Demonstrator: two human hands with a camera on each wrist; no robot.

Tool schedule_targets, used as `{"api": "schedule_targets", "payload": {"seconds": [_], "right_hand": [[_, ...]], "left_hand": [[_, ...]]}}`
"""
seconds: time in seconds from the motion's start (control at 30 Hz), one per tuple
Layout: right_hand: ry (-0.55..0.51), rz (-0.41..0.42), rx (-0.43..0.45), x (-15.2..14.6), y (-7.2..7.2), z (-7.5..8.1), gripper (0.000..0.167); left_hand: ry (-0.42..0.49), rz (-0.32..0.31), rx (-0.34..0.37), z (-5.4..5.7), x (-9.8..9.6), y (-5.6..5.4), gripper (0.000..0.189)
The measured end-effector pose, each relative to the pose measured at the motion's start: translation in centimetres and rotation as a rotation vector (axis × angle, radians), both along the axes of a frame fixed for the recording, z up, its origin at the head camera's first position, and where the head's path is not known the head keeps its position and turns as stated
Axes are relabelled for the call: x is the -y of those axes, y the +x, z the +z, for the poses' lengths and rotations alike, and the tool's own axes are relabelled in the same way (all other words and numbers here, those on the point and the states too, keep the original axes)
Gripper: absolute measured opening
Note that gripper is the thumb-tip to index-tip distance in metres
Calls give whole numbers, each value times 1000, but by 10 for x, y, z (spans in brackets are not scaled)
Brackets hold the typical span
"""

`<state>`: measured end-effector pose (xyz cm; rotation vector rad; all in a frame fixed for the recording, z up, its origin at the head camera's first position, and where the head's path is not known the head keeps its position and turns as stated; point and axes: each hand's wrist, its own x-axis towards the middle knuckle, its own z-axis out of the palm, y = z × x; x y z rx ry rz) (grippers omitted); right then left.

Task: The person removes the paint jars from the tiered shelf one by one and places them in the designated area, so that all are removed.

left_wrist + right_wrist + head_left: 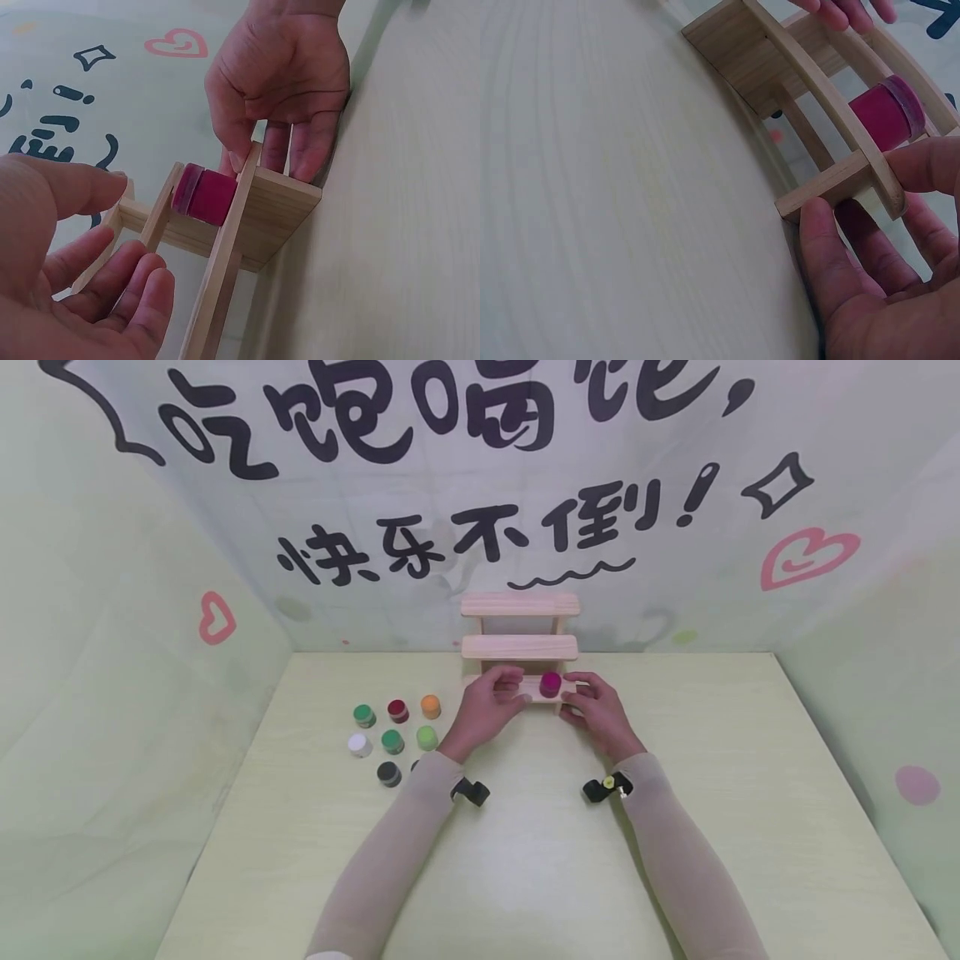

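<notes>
A small three-tier wooden stand [520, 647] stands at the back of the table. On its lowest step sits a magenta paint jar [551, 685], near the right end, with its lid upward. My right hand [603, 714] grips that end of the step; in the right wrist view the fingers [825, 247] lie against the side board and over the step's edge. To the left of the jar, my left hand [483, 710] is held with loosely bent fingers and nothing in them. The left wrist view shows a gap between this hand and the jar [206, 195].
Left of the stand are several paint jars: green [364, 716], dark red [398, 711], orange [431, 707], white [360, 744], light green [427, 737] and black [389, 773]. My left sleeve partly covers another dark one. A printed cloth [420, 602] hangs behind the table.
</notes>
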<state>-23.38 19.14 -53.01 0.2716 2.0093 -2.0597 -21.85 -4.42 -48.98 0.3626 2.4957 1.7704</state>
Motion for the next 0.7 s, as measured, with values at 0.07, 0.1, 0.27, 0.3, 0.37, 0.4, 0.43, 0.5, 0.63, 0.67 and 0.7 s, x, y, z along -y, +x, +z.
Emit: {"api": "schedule_targets", "payload": {"seconds": [0.07, 0.1, 0.27, 0.3, 0.37, 0.4, 0.43, 0.5, 0.63, 0.67, 0.7], "right_hand": [[-2, 0, 1, 0, 0, 0, 39], [-3, 0, 1, 0, 0, -1, 39], [-5, 1, 4, 0, 0, 0, 39], [-6, 1, 5, 0, 0, -1, 38], [-12, -1, 5, -1, -1, -1, 38], [-15, -2, 3, -1, -1, -2, 38], [-20, -1, 2, -1, -2, -3, 38], [-31, -1, -8, -1, -2, -4, 38], [-43, 5, -38, -1, -2, -5, 41], [-45, 4, -44, -2, -2, -6, 41], [-44, 7, -48, -2, -2, -6, 41]], "left_hand": [[-5, -3, 7, -1, -4, -4, 48], [-7, -5, 9, -1, -7, -6, 49], [-13, -21, 27, -5, -19, -14, 50], [-13, -24, 27, -5, -21, -16, 51], [-22, -26, 24, -7, -26, -18, 50], [-29, -28, 17, -7, -29, -18, 50], [-39, -30, 12, -8, -31, -19, 50], [-65, -36, 4, -7, -35, -20, 50], [-113, -32, 5, -5, -42, -21, 50], [-120, -31, 7, -5, -43, -22, 50], [-126, -28, 9, -4, -45, -22, 51]]}}
